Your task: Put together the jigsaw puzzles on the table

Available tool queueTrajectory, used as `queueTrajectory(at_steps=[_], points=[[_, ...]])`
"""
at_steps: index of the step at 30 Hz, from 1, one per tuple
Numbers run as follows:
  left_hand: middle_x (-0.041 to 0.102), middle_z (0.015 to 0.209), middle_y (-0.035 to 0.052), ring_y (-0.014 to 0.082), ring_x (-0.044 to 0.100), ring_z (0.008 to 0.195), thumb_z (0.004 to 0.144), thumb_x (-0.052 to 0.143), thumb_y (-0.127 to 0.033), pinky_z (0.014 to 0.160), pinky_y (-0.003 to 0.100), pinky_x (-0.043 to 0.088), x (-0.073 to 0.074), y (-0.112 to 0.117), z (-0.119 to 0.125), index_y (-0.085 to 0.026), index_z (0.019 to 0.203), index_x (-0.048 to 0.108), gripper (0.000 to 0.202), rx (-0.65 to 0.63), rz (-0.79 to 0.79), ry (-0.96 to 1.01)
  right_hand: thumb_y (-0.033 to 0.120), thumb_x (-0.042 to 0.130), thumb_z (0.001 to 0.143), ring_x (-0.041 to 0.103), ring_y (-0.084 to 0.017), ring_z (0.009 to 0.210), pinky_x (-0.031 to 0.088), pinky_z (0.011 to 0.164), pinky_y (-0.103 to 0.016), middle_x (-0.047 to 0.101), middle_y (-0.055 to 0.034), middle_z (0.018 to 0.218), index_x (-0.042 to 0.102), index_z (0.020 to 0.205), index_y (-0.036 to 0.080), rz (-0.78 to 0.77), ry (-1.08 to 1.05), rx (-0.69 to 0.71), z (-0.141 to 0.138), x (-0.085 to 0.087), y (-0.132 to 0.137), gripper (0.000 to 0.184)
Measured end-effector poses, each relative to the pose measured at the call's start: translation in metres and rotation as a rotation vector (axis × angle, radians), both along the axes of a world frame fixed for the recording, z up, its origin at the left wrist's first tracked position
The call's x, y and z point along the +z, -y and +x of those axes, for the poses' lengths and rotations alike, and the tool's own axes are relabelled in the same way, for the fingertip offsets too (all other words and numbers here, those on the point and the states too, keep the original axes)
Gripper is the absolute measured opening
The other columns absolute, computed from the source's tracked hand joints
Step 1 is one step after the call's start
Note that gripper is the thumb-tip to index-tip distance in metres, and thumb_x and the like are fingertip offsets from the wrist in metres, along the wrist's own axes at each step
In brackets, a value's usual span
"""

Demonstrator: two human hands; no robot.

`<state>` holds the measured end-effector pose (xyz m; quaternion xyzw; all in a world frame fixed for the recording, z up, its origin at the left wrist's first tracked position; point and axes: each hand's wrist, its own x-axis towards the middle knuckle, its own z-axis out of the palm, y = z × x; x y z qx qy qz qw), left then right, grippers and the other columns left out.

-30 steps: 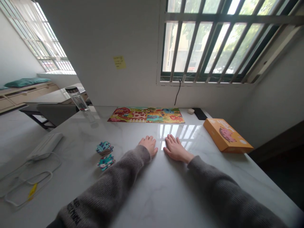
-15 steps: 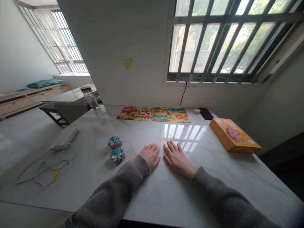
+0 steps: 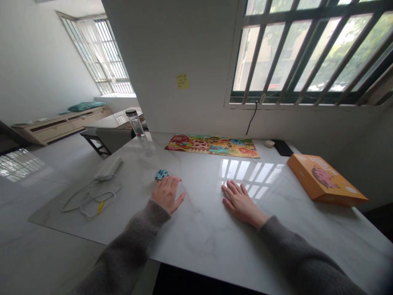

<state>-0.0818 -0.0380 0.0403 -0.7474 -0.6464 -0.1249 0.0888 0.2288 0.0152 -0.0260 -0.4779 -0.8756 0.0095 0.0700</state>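
My left hand (image 3: pixel 167 193) hovers over or rests on the spot of the nearer stack of teal puzzle pieces, which it hides. Its thumb is held away from the fingers, and I cannot tell whether the palm touches the stack. Just beyond the fingertips, the farther stack of teal and blue pieces (image 3: pixel 161 175) is partly visible. My right hand (image 3: pixel 241 201) lies flat on the glossy white table (image 3: pixel 202 241), palm down with fingers stretched out, holding nothing.
A colourful farm-and-animals puzzle strip (image 3: pixel 211 146) lies along the wall. At the right are an orange box (image 3: pixel 327 179), a black phone (image 3: pixel 283 148) and a small pale round object (image 3: pixel 269 144). A glass bottle (image 3: pixel 135 123), a white power brick (image 3: pixel 108 168) and its looped cable (image 3: pixel 98 199) are at the left.
My left hand has moved left from beside the right hand to the nearer stack, covering it. The right hand stays flat on the table. The head view has turned a little left.
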Motion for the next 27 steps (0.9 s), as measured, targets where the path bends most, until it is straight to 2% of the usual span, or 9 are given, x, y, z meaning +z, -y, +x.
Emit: queueTrajectory(at_steps=[3,6,10,15,21,27], points=[[0.060,0.123,0.0135,0.0329,0.054,0.116,0.085,0.061,-0.040,0.094,0.045,0.043,0.004,0.011,-0.024,-0.021,0.117,0.052,0.038,0.146,-0.045,-0.056,0.041,0.037,0.101,0.024,-0.030,0.151,0.019,0.121,-0.056,0.035,-0.0152,0.160,0.042,0.149,0.018,0.002,-0.004,0.007,0.002,-0.002,-0.001,0.054],[0.062,0.117,0.0127,0.0320,0.058,0.110,0.082,0.063,-0.045,0.090,0.042,0.046,0.002,0.017,-0.038,-0.021,0.108,0.052,0.036,0.227,-0.121,-0.094,0.041,0.037,0.101,0.024,-0.029,0.151,0.019,0.121,-0.055,0.035,-0.0138,0.159,0.042,0.149,0.021,0.006,-0.011,0.017,0.003,-0.005,-0.003,0.053],[0.065,0.106,0.0101,0.0294,0.064,0.100,0.082,0.064,-0.042,0.084,0.038,0.048,-0.009,0.013,-0.046,-0.021,0.101,0.049,0.032,0.235,-0.282,-0.054,0.041,0.037,0.100,0.024,-0.029,0.151,0.019,0.121,-0.056,0.035,-0.0136,0.159,0.042,0.149,0.020,0.004,-0.021,0.012,0.004,-0.005,-0.004,0.053],[0.065,0.099,0.0082,0.0262,0.066,0.093,0.083,0.063,-0.038,0.081,0.035,0.048,-0.018,-0.001,-0.049,-0.021,0.099,0.046,0.029,0.186,-0.341,-0.017,0.040,0.038,0.100,0.024,-0.029,0.151,0.018,0.121,-0.054,0.036,-0.0127,0.159,0.043,0.149,0.020,-0.008,-0.030,0.020,0.005,-0.003,-0.003,0.053],[0.062,0.100,0.0060,0.0234,0.065,0.091,0.079,0.066,-0.032,0.080,0.032,0.049,-0.023,-0.013,-0.025,-0.022,0.097,0.046,0.028,0.088,-0.330,0.064,0.040,0.039,0.101,0.024,-0.028,0.151,0.018,0.121,-0.054,0.037,-0.0131,0.159,0.044,0.148,0.020,-0.019,-0.037,0.024,0.006,-0.002,-0.003,0.052],[0.061,0.094,0.0046,0.0221,0.062,0.085,0.077,0.069,-0.031,0.077,0.031,0.050,-0.033,-0.036,0.030,-0.023,0.095,0.047,0.030,-0.078,-0.317,0.179,0.039,0.041,0.101,0.024,-0.029,0.151,0.018,0.122,-0.053,0.036,-0.0125,0.159,0.044,0.148,0.020,-0.048,-0.068,0.041,0.010,0.000,-0.002,0.051]])
